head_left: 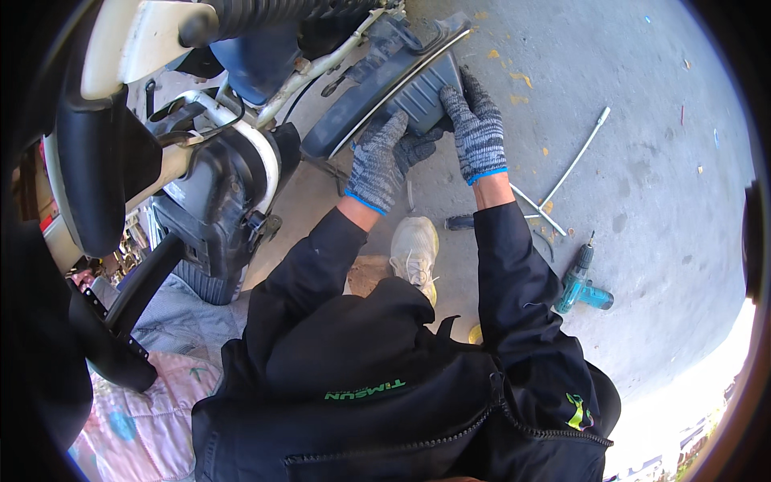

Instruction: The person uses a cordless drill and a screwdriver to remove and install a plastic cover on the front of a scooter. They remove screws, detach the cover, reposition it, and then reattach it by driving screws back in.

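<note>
left hand (381,161) and right hand (475,124) gripped dark ribbed case (424,95), just right of white frame (321,63). looked mid-job; couldn't tell if fully detached. drill (577,287) lay near right, not in use.

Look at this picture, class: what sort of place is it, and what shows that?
Probably a motorbike or scooter repair spot: a white-framed two-wheeler takes up the left side, while a teal cordless drill and a T-handle wrench lie on the grey floor.
</note>
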{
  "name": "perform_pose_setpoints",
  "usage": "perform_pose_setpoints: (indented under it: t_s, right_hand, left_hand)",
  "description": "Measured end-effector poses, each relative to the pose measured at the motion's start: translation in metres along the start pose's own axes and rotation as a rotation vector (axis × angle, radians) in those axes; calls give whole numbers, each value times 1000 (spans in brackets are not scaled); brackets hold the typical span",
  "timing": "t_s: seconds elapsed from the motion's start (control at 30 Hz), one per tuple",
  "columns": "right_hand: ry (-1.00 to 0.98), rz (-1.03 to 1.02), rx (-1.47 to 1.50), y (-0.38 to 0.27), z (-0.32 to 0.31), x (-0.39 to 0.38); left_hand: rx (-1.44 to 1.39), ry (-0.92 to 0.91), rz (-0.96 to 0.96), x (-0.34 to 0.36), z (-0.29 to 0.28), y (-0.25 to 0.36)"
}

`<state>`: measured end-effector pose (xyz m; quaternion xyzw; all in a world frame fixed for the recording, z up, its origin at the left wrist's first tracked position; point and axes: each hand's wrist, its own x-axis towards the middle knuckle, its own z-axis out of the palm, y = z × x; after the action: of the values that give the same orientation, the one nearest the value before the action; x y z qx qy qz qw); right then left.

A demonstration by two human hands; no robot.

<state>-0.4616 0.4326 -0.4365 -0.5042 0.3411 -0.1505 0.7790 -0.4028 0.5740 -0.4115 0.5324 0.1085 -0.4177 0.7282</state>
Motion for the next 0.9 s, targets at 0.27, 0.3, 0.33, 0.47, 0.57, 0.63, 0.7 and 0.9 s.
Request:
perform_pose_setpoints:
  t_s: [0.27, 0.3, 0.33, 0.47, 0.57, 0.63, 0.7, 0.9]
  right_hand:
    - [55, -83, -114, -8, 20, -2]
    - [41, -58, -104, -10, 19, -3]
    - [28, -33, -94, -11, 18, -4]
    - [95, -18, -34, -11, 25, -5]
    - [70, -78, -62, -8, 26, 0]
    - [98, -145, -122, 3, 16, 1]
    - [139, -149, -60, 0, 24, -4]
    - [150, -171, -39, 1, 30, 2]
  left_hand:
    - [-94, 17, 31, -6, 2, 18]
    - [-75, 38, 40, -8, 4, 20]
    - [-56, 59, 49, -10, 4, 21]
    - [13, 37, 13, -11, 3, 29]
    - [47, 39, 46, -13, 6, 34]
    - [84, 16, -4, -9, 6, 30]
    - [138, 1, -1, -11, 5, 34]
    - [129, 2, 52, -4, 1, 33]
